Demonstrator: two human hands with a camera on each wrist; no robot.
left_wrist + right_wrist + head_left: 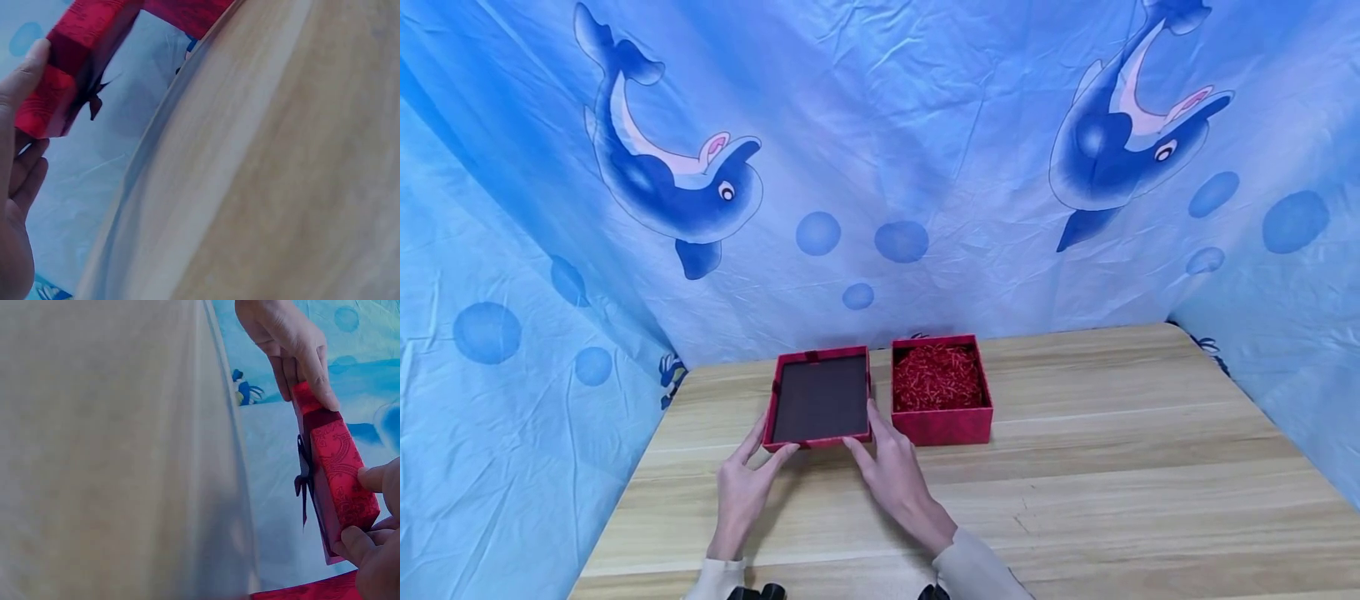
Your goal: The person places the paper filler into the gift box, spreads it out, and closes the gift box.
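From my end of the feed I have both hands on the shallow red lid, which sits between them and just ahead, its dark hollow side turned up. My left hand pinches the near left corner, thumb on the near wall and fingers around the side; my right hand pinches the near right corner, thumb on the near wall and a finger along the right side. The wrist views show me the lid held up clear of the table, tilted a little, with a dark ribbon bow hanging from its underside between the two hands. Just beyond my right hand and to its right, a narrow gap from the lid, stands the red box, filled with red shredded paper. Nearer to me than the hands, I see the pale left sleeve and right sleeve. Well past both hands, a blue cloth hangs behind the table, one printed dolphin ahead of the left hand and another dolphin farther off, up and to the right of the right hand
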